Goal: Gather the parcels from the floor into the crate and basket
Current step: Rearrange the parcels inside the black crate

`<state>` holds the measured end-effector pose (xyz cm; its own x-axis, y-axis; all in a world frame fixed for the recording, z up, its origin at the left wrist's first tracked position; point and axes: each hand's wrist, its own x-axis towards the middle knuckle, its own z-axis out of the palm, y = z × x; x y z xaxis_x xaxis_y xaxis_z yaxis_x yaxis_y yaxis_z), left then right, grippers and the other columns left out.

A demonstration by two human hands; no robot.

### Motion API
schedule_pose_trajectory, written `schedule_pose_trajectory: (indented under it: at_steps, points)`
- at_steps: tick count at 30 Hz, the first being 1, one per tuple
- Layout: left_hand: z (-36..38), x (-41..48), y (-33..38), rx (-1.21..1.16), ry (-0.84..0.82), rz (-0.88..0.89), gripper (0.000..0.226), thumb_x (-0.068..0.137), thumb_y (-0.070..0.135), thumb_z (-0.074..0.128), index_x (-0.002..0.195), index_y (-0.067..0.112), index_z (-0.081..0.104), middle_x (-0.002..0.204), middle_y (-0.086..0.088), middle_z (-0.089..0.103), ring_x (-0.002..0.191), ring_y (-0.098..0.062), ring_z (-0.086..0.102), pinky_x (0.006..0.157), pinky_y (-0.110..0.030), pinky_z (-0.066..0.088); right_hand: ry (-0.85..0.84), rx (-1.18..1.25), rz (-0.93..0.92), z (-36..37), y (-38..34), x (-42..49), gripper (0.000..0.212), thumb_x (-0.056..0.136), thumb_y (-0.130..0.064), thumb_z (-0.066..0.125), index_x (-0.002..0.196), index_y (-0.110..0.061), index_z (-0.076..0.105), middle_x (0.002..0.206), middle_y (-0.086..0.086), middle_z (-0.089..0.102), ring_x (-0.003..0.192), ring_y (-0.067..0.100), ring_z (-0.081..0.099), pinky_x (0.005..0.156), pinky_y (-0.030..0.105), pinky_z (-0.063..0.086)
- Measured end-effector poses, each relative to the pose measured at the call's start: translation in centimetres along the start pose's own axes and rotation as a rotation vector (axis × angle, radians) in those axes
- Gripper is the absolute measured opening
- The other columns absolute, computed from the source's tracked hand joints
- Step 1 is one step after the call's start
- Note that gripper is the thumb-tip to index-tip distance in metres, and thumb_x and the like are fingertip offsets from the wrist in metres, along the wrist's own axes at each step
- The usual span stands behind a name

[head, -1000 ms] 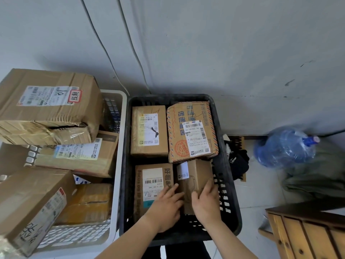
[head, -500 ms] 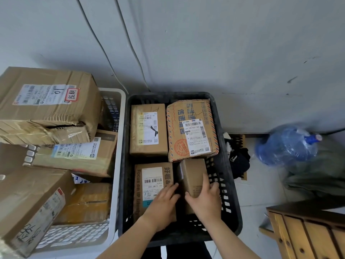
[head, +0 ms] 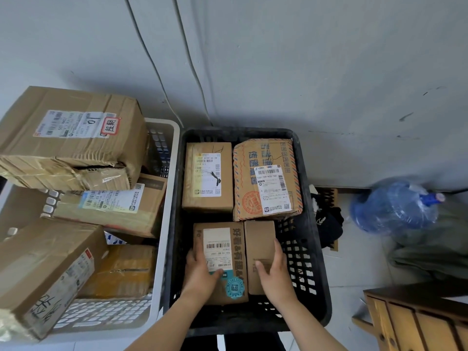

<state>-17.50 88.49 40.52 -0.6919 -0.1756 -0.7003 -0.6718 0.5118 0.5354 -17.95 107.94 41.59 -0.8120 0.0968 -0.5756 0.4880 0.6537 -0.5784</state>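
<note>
black plastic forms the crate [head: 305, 252] in the middle of the floor, set against a grey wall [head: 329, 72], and four cardboard parcels lie flat inside it. at the far end sit a taped parcel [head: 207, 177] with a white label and, touching its right side, a stripe-edged parcel [head: 266, 153] printed in blue and red. at the near end lie a labelled parcel [head: 236, 252] and a plain parcel [head: 259, 239], side by side and touching.

the left hand [head: 200, 272] grips the labelled parcel at its left edge, thumb laid across the top by the barcode label, fingers down the side. the right hand [head: 274, 273] grips the plain parcel from the right, thumb on the top face, fingers along the outer side next to the crate's mesh wall. neither hand is spread.

a white basket [head: 169, 198] stands just left of the crate, heaped with larger parcels; a big box [head: 71, 133] with a red-bordered sticker rests on top. two cables [head: 192, 72] run down the wall. right of the crate lie a black cloth [head: 328, 224], a blue water bottle [head: 395, 206] on its side, and the corner of a wooden cabinet [head: 417, 323].
</note>
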Motion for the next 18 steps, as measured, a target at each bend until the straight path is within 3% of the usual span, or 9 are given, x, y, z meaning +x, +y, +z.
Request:
schedule_pose_trajectory:
  at_steps: [4,7,9,11,14,18]
  points:
    - [-1.0,0.1,-0.3,-0.088,-0.07,0.065,0.102,0.09,0.005,0.061,0.153,0.029,-0.016,0.161,0.0,-0.003,0.146,-0.02,0.02,0.114,-0.034,0.029,0.0,0.034,-0.006,-0.3,0.1,0.3,0.078,0.1,-0.02,0.051,0.156,-0.033,-0.002,0.16,0.001,0.022,0.134,0.02,0.044,0.106,0.037,0.044]
    - [-0.2,0.0,1.0,0.052,-0.014,0.047,0.093,0.092,0.002,0.054,0.154,0.022,-0.013,0.16,0.0,-0.021,0.15,-0.022,0.002,0.118,-0.029,0.018,-0.017,-0.022,0.003,-0.3,-0.3,0.3,0.078,0.101,-0.022,0.049,0.156,-0.029,-0.006,0.161,0.002,0.014,0.136,0.022,0.042,0.105,0.035,0.043]
    - [0.2,-0.1,1.8,0.184,0.007,0.095,0.082,0.094,0.008,0.054,0.155,0.017,0.0,0.16,-0.002,-0.022,0.149,-0.023,-0.015,0.119,-0.031,0.003,-0.003,-0.06,-0.015,-0.3,-0.7,0.1,0.08,0.1,-0.024,0.051,0.156,-0.027,-0.005,0.162,0.003,0.01,0.138,0.022,0.039,0.106,0.034,0.043]
    - [0.2,-0.4,2.3,0.228,-0.05,0.136,0.071,0.094,0.015,0.055,0.154,0.017,0.017,0.161,-0.002,-0.017,0.148,-0.024,-0.02,0.121,-0.036,0.0,0.036,-0.122,-0.061,-0.2,-1.3,-0.2,0.08,0.099,-0.026,0.053,0.157,-0.025,-0.002,0.162,0.005,0.007,0.142,0.023,0.033,0.108,0.033,0.04]
    - [-0.7,-0.8,2.8,0.242,-0.135,0.162,0.061,0.095,0.018,0.055,0.15,0.016,0.03,0.162,-0.004,0.0,0.15,-0.023,0.0,0.123,-0.035,0.01,0.089,-0.199,-0.111,0.1,-2.3,-0.8,0.078,0.098,-0.029,0.054,0.157,-0.022,0.004,0.162,0.006,0.009,0.145,0.024,0.027,0.113,0.035,0.037]
    - [-2.1,-1.3,3.9,0.158,-0.096,0.188,0.051,0.096,0.019,0.051,0.146,0.014,0.038,0.15,-0.007,0.036,0.137,-0.021,0.037,0.115,-0.032,0.031,0.074,-0.225,-0.054,0.2,-3.4,-1.3,0.074,0.097,-0.029,0.053,0.156,-0.021,0.008,0.161,0.007,0.011,0.145,0.028,0.021,0.117,0.039,0.031]
